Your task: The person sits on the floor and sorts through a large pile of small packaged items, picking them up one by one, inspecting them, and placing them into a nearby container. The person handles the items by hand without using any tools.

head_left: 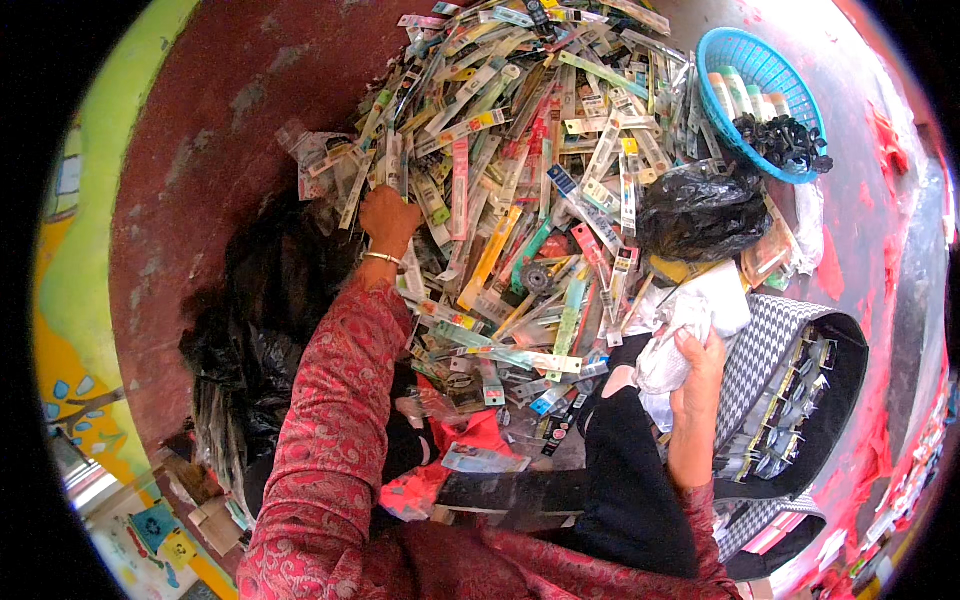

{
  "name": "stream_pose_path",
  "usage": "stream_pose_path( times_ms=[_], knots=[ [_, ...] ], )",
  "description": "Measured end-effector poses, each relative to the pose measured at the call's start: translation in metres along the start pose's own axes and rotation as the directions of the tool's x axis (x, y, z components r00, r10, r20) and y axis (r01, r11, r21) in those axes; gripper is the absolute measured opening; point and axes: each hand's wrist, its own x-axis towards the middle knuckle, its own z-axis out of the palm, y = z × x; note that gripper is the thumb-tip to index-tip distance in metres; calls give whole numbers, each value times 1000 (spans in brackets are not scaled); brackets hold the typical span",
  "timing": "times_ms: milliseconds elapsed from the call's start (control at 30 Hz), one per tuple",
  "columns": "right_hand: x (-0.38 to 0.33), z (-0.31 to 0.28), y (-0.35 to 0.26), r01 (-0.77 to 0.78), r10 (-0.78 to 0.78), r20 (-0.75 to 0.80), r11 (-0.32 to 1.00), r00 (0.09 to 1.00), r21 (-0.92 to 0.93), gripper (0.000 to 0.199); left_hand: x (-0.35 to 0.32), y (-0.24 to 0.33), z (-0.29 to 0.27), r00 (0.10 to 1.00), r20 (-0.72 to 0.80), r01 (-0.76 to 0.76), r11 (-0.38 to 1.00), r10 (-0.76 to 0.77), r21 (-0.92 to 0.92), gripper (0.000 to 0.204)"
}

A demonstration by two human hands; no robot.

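A large heap of slim, long packets point(520, 190) in many colours spreads out in front of me. At its left side my left hand point(390, 220) is closed, knuckles up, among the packets. Its fingertips are hidden, so what they grip, if anything, does not show. My right hand point(697, 372) is wrapped round a crumpled white cloth point(665, 362) at the heap's right front, beside a white bundle point(712, 300).
A blue plastic basket point(765, 60) holding pale tubes and black pieces stands at the far right. Nearer are a black plastic bag point(700, 212) and a houndstooth case point(765, 345) with carded items. Black plastic sheeting point(265, 300) lies left, against a dark red wall point(200, 190).
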Motion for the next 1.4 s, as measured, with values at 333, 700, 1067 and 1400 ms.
stream_pose_path(
  times_ms=[333, 700, 1067, 1400],
  knots=[
    [2, -6, 4, -4, 4, 1, 1000, 1000, -21, 30, 4, -4, 7, 955, -221, -132, 952, 197, 276, 42],
    [7, -6, 7, -32, 32, 5, 999, 999, -18, 28, 31, -47, -30, 980, 195, 10, 997, -24, 75, 19],
    [6, 0, 9, -19, 20, 17, 1000, 1000, -9, 28, -38, -58, -86, 912, 407, 156, 885, 41, -439, 36],
    [-1, 4, 8, -14, 14, 25, 1000, 1000, -1, 29, -152, 67, -38, 619, 274, -611, 670, 736, -421, 48]
  ],
)
